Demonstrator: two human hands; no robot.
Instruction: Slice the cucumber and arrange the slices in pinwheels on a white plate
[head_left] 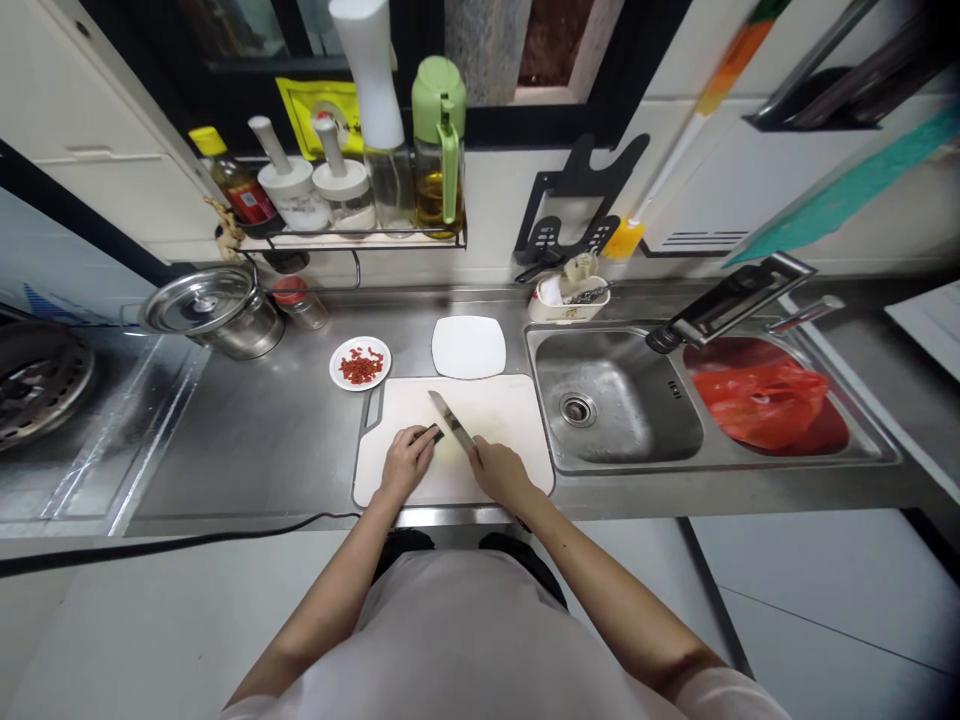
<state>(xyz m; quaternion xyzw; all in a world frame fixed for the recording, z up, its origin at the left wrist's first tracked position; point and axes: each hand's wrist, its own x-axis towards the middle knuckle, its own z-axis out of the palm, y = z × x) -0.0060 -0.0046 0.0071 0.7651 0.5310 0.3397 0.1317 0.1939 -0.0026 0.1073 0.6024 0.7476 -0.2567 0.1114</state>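
My right hand [498, 470] is closed round the handle of a kitchen knife [452, 422], its blade pointing up and left over a white cutting board [517, 400]. On the board's left half, my left hand [407, 460] curls its fingers over a small dark green piece of vegetable [437, 433]; most of it is hidden under the fingers. A narrow gap shows between the blade and that piece. Behind the board stand a white square plate [469, 347] and a small white dish [335, 371] with chopped red bits [361, 366] in it.
On the right is a double sink [622, 400] with a faucet [712, 300] and a red plastic bag [765, 400]. A lidded steel pot [247, 325] and a red-capped jar [301, 303] stand left. Above, a rack [352, 243] holds several bottles and seasoning jars.
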